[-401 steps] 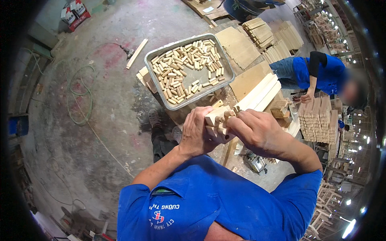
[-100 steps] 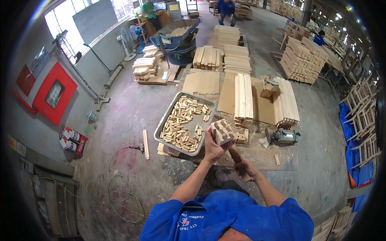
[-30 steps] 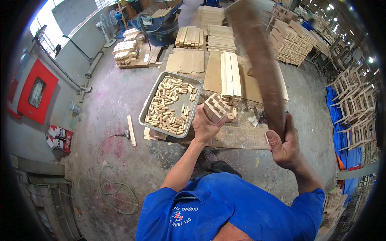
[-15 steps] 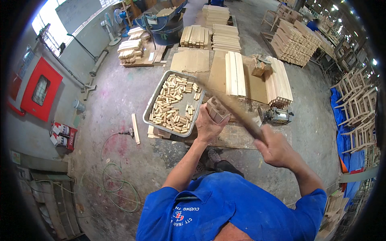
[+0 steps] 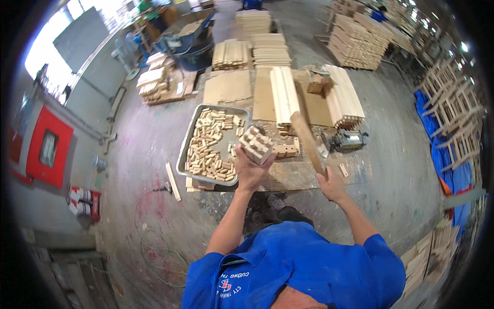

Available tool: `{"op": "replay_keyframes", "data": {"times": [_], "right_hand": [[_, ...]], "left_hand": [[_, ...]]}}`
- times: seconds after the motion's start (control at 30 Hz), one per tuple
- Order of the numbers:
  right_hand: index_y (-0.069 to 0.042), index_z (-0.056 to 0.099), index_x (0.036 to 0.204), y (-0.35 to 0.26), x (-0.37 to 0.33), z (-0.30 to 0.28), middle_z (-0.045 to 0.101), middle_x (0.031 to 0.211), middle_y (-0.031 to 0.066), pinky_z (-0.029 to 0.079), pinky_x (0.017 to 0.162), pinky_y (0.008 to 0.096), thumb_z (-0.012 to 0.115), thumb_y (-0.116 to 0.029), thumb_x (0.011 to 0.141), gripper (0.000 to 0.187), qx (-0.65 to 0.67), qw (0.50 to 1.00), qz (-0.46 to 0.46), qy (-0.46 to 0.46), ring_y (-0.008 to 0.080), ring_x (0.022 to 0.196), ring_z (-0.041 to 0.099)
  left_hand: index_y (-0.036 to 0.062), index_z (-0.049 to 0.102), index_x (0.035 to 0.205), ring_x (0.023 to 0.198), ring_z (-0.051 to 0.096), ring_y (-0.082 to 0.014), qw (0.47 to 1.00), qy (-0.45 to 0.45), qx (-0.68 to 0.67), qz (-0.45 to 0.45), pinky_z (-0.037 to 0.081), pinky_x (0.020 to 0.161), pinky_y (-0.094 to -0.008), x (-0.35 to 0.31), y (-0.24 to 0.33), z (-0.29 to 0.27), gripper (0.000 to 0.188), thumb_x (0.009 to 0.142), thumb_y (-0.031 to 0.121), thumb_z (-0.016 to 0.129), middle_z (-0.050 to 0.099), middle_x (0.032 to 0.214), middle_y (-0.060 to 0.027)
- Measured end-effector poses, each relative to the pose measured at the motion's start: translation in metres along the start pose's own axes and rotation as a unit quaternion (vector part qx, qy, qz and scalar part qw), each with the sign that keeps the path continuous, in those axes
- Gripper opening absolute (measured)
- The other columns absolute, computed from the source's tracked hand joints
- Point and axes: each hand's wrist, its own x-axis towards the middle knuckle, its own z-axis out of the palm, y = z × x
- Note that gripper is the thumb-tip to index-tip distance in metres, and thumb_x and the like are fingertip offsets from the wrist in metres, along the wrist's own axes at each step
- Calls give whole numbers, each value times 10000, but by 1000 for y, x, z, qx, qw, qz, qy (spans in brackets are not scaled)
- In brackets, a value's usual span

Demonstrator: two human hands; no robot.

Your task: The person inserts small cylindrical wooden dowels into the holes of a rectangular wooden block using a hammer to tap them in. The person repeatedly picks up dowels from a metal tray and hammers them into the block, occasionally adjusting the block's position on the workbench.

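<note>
My left hand [image 5: 250, 172] is closed around a pale wooden block [image 5: 257, 146] with round holes and notches in its top; whether it is one piece or several held together, I cannot tell. A long flat wooden stick [image 5: 307, 141] rises from my right hand [image 5: 332, 184], whose fingers wrap its lower end. The stick is apart from the block, to its right. Left of my left hand, a grey tray [image 5: 181, 160] holds many short wooden dowels [image 5: 208, 149]. Just beyond the block lies another drilled wood piece [image 5: 288, 150] on the worktable [image 5: 303, 177].
A small drilled strip [image 5: 343, 170] lies on the table's right side, near a metal motor-like machine [image 5: 350, 139]. Long planks [image 5: 284, 95] and a plank stack [image 5: 343, 98] stand beyond, on cardboard [image 5: 226, 88]. A hose [image 5: 162, 247] is on the floor at left.
The stick has swung from slanting over the block to more upright at its right. My left hand has tipped the block so its top shows more. The whole view has shifted a little.
</note>
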Motion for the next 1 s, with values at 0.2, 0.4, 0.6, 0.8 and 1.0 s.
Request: {"op": "replay_keyframes", "data": {"times": [0.2,0.4,0.6,0.8,1.0], "right_hand": [[-17,581,1304,35,-6,67,760,1040,307,558,892,623,638,-411,1038,478,-79,985,146,-35,522,998,734],[-9,525,1391,46,18,101,732,1161,333,554,968,604,654,-380,1022,540,-38,980,180,-72,506,1104,722],[-25,557,1397,55,47,119,680,1289,308,563,979,597,685,-411,1005,565,-165,981,94,-51,487,1131,705],[-66,643,1345,-10,61,91,736,1228,216,579,987,530,616,-540,1081,543,262,886,184,-335,369,1133,742],[-85,533,1575,-45,39,50,745,1215,145,581,984,488,603,-683,1052,798,530,661,214,-487,330,1170,736]], "left_hand": [[26,380,1408,1107,692,-275,999,-13,-42,-29,578,932,-427,-3,-10,-2,911,809,321,1000,647,1247,-163],[13,367,1429,1118,701,-358,999,-25,32,-30,558,959,-487,-2,-8,-5,967,785,343,1008,656,1231,-216],[11,409,1410,1143,699,-364,998,-36,43,-36,553,983,-492,-1,-6,3,920,784,327,1006,669,1247,-212],[14,482,1354,1130,704,-297,990,-68,-72,-97,567,952,-398,-8,-31,-4,822,790,311,1001,679,1235,-164],[61,562,1285,1062,691,-342,985,-101,-137,31,566,922,-427,-32,-11,8,727,749,321,980,662,1157,-172]]}}
